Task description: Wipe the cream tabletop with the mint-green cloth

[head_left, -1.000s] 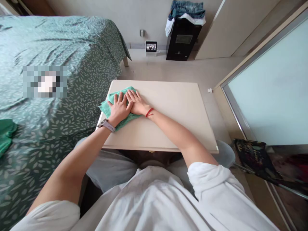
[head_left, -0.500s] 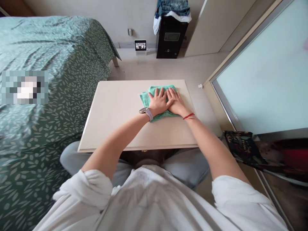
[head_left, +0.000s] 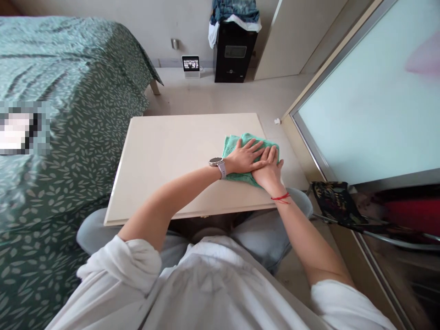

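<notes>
A folded green cloth (head_left: pixel 232 143) lies on the right side of a cream-coloured low table (head_left: pixel 168 151). My left hand (head_left: pixel 243 158) rests flat on the cloth with its fingers spread, and a watch is on that wrist. Beside it, my right hand (head_left: pixel 269 171) presses flat on the cloth near the table's right edge, fingers stretched forward. The left thumb overlaps the right hand. A red string circles my right wrist. Much of the cloth is hidden beneath both hands.
A bed with a green leaf-patterned cover (head_left: pixel 103 87) stands at the left. Beyond the table are a small screen (head_left: pixel 191 64) and a black cabinet (head_left: pixel 231 57) topped with clothes. A frosted sliding panel (head_left: pixel 364 105) and a dark patterned fabric (head_left: pixel 333 199) are at the right.
Both hands and the cloth have slid right and nearer to me across the tabletop, reaching its right edge. The camera view has shifted slightly.
</notes>
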`<state>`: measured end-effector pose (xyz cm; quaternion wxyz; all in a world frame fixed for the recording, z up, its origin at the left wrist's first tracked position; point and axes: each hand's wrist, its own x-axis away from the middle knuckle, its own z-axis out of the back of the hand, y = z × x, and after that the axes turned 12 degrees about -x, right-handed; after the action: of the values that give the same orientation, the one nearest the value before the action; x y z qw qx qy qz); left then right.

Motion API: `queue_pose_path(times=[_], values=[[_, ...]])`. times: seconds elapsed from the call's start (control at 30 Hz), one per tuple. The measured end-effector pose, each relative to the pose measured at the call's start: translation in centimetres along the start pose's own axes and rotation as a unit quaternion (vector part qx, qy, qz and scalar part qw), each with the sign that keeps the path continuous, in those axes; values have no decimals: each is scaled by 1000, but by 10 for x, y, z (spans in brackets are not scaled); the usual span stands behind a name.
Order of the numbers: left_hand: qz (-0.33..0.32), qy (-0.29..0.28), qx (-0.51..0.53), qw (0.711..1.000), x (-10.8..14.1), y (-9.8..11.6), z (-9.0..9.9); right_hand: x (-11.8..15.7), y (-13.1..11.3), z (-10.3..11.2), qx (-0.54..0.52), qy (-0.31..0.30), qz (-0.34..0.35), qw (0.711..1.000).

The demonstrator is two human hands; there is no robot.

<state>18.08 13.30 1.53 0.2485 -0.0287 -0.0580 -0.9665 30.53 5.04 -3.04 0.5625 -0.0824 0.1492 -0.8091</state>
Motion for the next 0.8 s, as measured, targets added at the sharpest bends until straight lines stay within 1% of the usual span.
queue_pose_path(times=[0.1, 0.23, 0.4, 0.57, 0.63, 0.7, 0.8], values=[[19, 10, 12, 1000, 29, -17, -4, 8, -31, -6, 21, -19, 38, 999], [84, 8, 9, 996, 85, -50, -7, 11, -92, -18, 28, -48, 94, 994], [192, 5, 3, 981, 163, -92, -5, 12, -177, -43, -32, -84, 174, 981], [301, 13, 1, 953, 233, -128, -7, 17, -253, -70, -98, -118, 254, 955], [345, 17, 1, 938, 260, -137, -9, 22, -279, -78, -123, -135, 288, 940], [383, 24, 2, 923, 283, -143, -11, 26, -302, -83, -128, -156, 316, 927], [431, 34, 5, 902, 307, -139, -12, 32, -324, -82, -113, -195, 361, 905]])
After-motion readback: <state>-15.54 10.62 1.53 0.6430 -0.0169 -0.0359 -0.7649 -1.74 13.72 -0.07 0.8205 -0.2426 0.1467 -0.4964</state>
